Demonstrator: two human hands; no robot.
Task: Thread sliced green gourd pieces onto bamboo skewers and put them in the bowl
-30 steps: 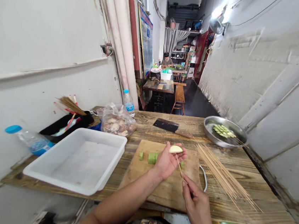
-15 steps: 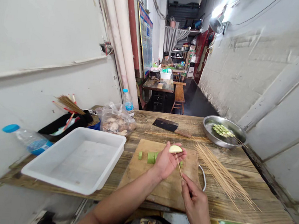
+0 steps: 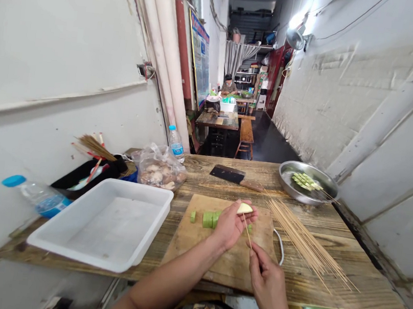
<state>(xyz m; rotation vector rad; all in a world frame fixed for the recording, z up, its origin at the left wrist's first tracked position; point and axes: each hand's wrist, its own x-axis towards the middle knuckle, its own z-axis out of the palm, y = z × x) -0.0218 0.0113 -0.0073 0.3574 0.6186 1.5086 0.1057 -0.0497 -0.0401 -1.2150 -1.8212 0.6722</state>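
My left hand (image 3: 232, 222) pinches a pale half-round vegetable slice (image 3: 244, 208) over the wooden cutting board (image 3: 196, 249). My right hand (image 3: 266, 279) grips the lower end of a thin bamboo skewer (image 3: 247, 229), whose tip runs up into the slice. Several green vegetable chunks (image 3: 207, 218) lie on the board just left of my left hand. A loose fan of bamboo skewers (image 3: 306, 243) is spread on the table to the right of the board.
A white plastic tray (image 3: 103, 222) sits left of the board. A cleaver (image 3: 235, 176) lies behind it, a steel bowl (image 3: 308, 183) with skewered green pieces at back right. A bag of mushrooms (image 3: 160, 169), water bottles and a black bin of sticks stand at left. A person sits far down the corridor.
The hands have hardly moved; the slice has tilted a little and the skewer sits slightly closer under it. The view has shifted a bit.
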